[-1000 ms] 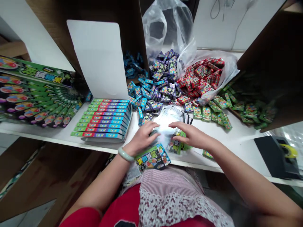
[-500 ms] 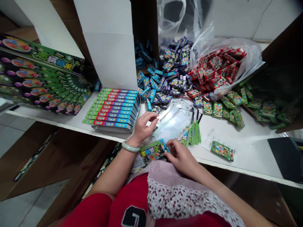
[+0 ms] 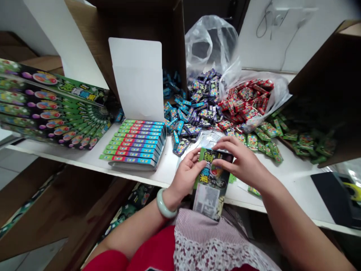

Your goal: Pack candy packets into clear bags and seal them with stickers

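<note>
Black and green, a printed packet (image 3: 210,184) sits between our hands just in front of us, its long axis running away from us and its far end leaning slightly right. Our left hand (image 3: 184,177) grips its left edge, thumb on the face and fingers curled in; our right hand (image 3: 239,162) touches the far right part with thumb and fingers parted, and we cannot tell whether it bears any weight. The near end reaches past the front edge of the white surface (image 3: 296,180), over our striped apron (image 3: 197,224). Bold yellow and blue Chinese characters run along the packet's left side, above a pale panel of print too small for us to read.

Just beyond our hands lie clear sleeves (image 3: 210,136). To our left, a display box (image 3: 132,145) holds green, red, purple and blue spines in rows, its white lid upright; bare surface separates it from our fingers. Farther out we see blue packs (image 3: 176,113), purple packs (image 3: 207,94), red packs (image 3: 248,98) in a clear bag and green packs (image 3: 265,137). Far left, green cartons (image 3: 56,109) repeat the multicoloured lettering.
</note>
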A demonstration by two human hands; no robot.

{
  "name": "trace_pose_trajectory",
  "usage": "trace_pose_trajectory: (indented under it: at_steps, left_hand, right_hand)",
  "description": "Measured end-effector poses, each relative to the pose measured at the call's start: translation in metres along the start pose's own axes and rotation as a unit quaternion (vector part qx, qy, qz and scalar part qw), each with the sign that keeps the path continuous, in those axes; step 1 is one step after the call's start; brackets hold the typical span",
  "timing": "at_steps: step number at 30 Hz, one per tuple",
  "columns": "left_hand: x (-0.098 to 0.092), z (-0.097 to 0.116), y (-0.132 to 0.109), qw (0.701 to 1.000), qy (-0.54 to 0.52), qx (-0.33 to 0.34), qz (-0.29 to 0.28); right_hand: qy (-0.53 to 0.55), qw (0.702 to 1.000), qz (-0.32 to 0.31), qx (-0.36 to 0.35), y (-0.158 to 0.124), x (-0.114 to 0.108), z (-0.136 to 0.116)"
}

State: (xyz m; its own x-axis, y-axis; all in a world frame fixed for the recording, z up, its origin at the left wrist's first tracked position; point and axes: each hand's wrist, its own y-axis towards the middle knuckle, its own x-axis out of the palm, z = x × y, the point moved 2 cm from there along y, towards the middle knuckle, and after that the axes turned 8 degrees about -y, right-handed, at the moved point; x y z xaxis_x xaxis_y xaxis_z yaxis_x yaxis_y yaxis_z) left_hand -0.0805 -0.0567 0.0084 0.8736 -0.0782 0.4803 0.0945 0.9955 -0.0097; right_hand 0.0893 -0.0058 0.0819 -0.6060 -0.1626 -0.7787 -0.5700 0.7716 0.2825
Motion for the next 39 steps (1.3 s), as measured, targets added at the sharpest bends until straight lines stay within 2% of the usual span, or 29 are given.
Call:
trace_pose_trajectory:
  at_steps: [3,4,7,9,11,13,15,17,19,22,24,28,33,36,39]
  left_hand:
    - [0.003,-0.009,-0.007,1.000,-0.020,-0.014,-0.010]
    - [0.001,-0.009,-0.009,1.000,-0.015,-0.007,-0.009]
    - [-0.008,-0.005,-0.013,0.999,0.033,0.026,0.007]
    - [-0.011,-0.002,-0.012,0.997,0.065,0.027,-0.001]
    - [-0.011,0.001,-0.009,0.996,0.079,0.019,-0.021]
    - [-0.011,0.004,-0.007,0.995,0.093,0.012,-0.039]
    - [-0.012,0.006,-0.005,0.992,0.113,0.012,-0.051]
    - [-0.013,0.007,-0.005,0.989,0.130,0.012,-0.068]
    - [-0.012,0.009,-0.003,0.986,0.150,0.031,-0.074]
    - [-0.007,0.015,0.002,0.977,0.185,0.096,-0.035]
    - [-0.003,0.019,0.008,0.975,0.183,0.124,-0.001]
    - [0.001,0.027,0.014,0.983,0.149,0.107,0.016]
    - [0.000,0.033,0.010,0.972,0.201,0.125,-0.013]
    - [0.002,0.037,0.013,0.974,0.198,0.109,0.018]
    - [0.005,0.042,0.019,0.976,0.200,0.084,0.024]
  right_hand:
    - [0.007,1.000,-0.027,0.010,-0.010,0.003,0.006]
    - [0.022,0.999,-0.016,0.017,-0.016,0.006,0.008]
    - [0.105,0.987,0.090,0.080,-0.036,0.019,0.016]
    - [0.187,0.959,0.153,0.147,-0.048,0.033,0.019]
    - [0.255,0.927,0.190,0.200,-0.057,0.048,0.018]
    - [0.282,0.901,0.238,0.228,-0.061,0.060,0.016]
    - [0.275,0.892,0.271,0.236,-0.063,0.065,0.014]
    - [0.249,0.906,0.255,0.230,-0.062,0.065,0.014]
    - [0.222,0.930,0.209,0.206,-0.060,0.059,0.015]
    - [0.204,0.952,0.163,0.160,-0.052,0.046,0.019]
    - [0.229,0.949,0.145,0.162,-0.046,0.038,0.023]
    - [0.311,0.922,0.117,0.197,-0.037,0.032,0.025]
    - [0.261,0.951,0.078,0.149,-0.031,0.030,0.016]
    - [0.285,0.936,0.074,0.191,-0.022,0.030,0.011]
    - [0.311,0.925,0.035,0.215,-0.013,0.027,0.009]
